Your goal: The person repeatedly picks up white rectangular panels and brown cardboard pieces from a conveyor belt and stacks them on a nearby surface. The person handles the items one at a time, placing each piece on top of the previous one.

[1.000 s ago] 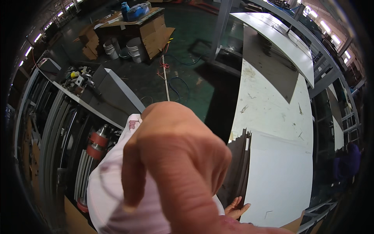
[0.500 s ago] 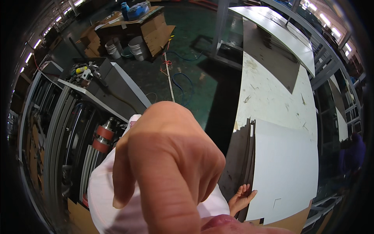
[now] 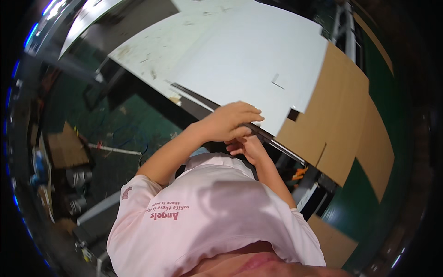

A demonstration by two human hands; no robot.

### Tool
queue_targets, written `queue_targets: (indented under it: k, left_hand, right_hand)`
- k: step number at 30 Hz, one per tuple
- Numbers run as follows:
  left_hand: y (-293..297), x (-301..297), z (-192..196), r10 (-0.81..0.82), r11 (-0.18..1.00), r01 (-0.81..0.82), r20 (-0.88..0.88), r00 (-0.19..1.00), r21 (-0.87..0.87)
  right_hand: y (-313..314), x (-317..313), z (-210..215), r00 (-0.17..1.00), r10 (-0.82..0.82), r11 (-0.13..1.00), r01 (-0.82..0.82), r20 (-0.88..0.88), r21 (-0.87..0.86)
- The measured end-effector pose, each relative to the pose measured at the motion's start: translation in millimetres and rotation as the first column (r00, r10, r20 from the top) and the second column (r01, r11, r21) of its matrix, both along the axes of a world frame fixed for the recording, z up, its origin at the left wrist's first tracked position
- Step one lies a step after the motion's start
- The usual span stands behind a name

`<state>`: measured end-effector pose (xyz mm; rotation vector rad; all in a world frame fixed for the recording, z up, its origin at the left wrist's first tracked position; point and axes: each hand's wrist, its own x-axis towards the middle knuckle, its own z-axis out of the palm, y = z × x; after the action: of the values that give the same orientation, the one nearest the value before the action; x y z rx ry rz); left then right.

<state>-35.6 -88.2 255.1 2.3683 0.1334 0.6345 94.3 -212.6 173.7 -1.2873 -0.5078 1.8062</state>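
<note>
My left hand reaches across from the left and lies over the near edge of a stack of white sheets. Its fingers are stretched out to the right, the tips just above the top sheet, with the thumb held lower. Below and partly behind it, my right hand is beside the same edge, its fingers loosely curled and apart, with nothing visible in them. Whether either hand touches the sheets is hard to make out. Dark edges of lower sheets show to the left of my hands.
Brown cardboard extends from beneath the sheets to the right. A scuffed white tabletop lies to the far left. On the green floor at left are grey buckets, a cardboard box and a pale strip. Orange parts sit under the table edge.
The view has turned toward the table and my body. My left hand has moved from close before the camera to the sheets' edge, beside my right hand.
</note>
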Motion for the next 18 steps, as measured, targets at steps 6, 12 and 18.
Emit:
queue_targets:
  k: [6, 12, 18]
  left_hand:
    - [-22, 57, -35, -0.063, 0.912, 0.148, -0.226, 0.972, 0.383]
    - [-26, 94, -48, -0.213, 0.864, 0.198, -0.021, 0.977, 0.463]
    - [-2, 75, -50, -0.221, 0.934, 0.23, -0.063, 0.973, 0.273]
  right_hand:
    - [-180, 115, -1, 0.851, -0.518, 0.855, 0.514, 0.089, 0.064]
    - [-244, 224, 0, 0.036, -0.99, -0.001, 0.967, -0.138, 0.256]
    - [-156, 151, 114, -0.226, -0.869, 0.277, 0.516, 0.44, 0.811]
